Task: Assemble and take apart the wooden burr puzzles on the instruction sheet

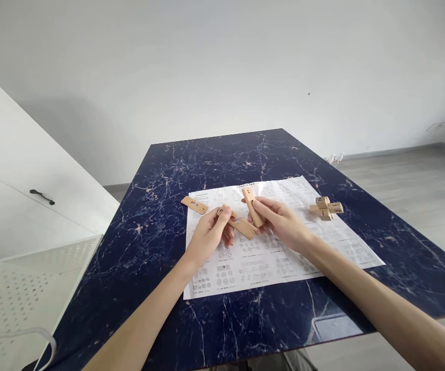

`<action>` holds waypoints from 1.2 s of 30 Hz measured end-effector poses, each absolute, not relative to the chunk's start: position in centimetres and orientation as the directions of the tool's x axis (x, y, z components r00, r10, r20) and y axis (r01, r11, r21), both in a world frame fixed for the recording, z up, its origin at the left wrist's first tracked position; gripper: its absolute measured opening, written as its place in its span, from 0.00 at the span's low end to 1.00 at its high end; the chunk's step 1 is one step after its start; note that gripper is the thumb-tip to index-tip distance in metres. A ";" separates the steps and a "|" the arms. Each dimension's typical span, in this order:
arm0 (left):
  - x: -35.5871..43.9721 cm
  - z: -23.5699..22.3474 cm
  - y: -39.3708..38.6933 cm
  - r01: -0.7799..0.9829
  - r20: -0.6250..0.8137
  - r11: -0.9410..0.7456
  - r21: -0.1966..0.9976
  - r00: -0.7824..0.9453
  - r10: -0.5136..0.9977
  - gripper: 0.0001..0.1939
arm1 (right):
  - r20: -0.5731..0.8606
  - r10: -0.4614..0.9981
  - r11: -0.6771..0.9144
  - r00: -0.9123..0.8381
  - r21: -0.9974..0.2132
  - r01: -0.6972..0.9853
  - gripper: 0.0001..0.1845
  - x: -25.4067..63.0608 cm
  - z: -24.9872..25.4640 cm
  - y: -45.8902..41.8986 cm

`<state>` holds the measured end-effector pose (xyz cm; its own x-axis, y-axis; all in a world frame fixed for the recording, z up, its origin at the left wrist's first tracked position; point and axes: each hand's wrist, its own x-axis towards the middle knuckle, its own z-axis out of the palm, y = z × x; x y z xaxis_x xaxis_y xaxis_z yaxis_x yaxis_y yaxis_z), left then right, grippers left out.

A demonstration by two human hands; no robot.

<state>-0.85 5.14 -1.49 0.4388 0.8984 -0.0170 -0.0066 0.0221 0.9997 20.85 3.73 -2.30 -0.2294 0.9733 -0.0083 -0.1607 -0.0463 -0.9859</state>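
Observation:
Between the thumb and fingers of my left hand [210,232] is a flat wooden puzzle piece [243,228] with a notch cut in it. My right hand [282,221] grips a thicker wooden puzzle block [252,206], tilted, with a number on its upper end. The two pieces come close together over the sheet; whether they touch I cannot tell. Another flat wooden piece [194,205] with a cut-out lies at the sheet's left edge. To the right sits an assembled cross-shaped wooden puzzle [326,208] with numbers on its ends.
A printed sheet [253,265] with small diagrams lies under my hands on the dark blue marbled table [160,206]. At the left stand a white cabinet [21,154] and a white perforated panel [25,288] with a cable. A pale wall rises behind the table.

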 end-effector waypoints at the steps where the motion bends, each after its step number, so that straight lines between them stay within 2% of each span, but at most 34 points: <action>1: -0.8 -1.6 5.1 0.031 -0.003 -0.011 0.999 0.426 0.905 0.23 | -0.007 0.968 -0.040 -0.250 -0.991 -0.129 0.20 20.8 -2.3 3.7; 4: -0.8 -1.6 4.9 0.104 0.034 -0.083 0.991 0.405 0.914 0.23 | -0.023 0.947 -0.039 -0.321 -0.998 -0.045 0.20 20.8 -2.6 3.7; 12: -0.7 -1.2 4.8 0.103 0.105 -0.147 0.984 0.336 0.936 0.21 | 0.013 0.938 0.074 -0.347 -0.984 0.163 0.20 20.5 -2.7 3.7; 20: -0.8 -0.9 4.6 0.171 0.113 -0.161 0.972 0.260 0.959 0.24 | 0.001 0.909 0.101 -0.416 -0.971 0.217 0.18 20.5 -3.0 3.7; 25: -1.4 -1.1 5.6 0.178 0.121 -0.145 0.973 0.142 0.982 0.25 | 0.015 0.919 0.090 -0.394 -0.981 0.172 0.22 20.5 -3.4 3.8; 29: -3.1 -1.7 7.6 0.197 0.116 -0.117 0.973 0.017 0.993 0.25 | -0.014 0.921 0.077 -0.390 -0.973 0.218 0.19 20.5 -3.1 3.7; 36: -5.8 -1.8 9.7 0.533 0.213 -0.052 0.845 -0.245 0.946 0.23 | -0.056 0.913 0.043 -0.404 -0.972 0.232 0.14 20.3 -2.4 3.5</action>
<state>-5.77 9.66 -1.85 -0.2452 0.9458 0.2127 0.5328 -0.0518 0.8447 20.29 3.51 -2.39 -0.4039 0.9131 -0.0562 0.2316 0.0427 -0.9719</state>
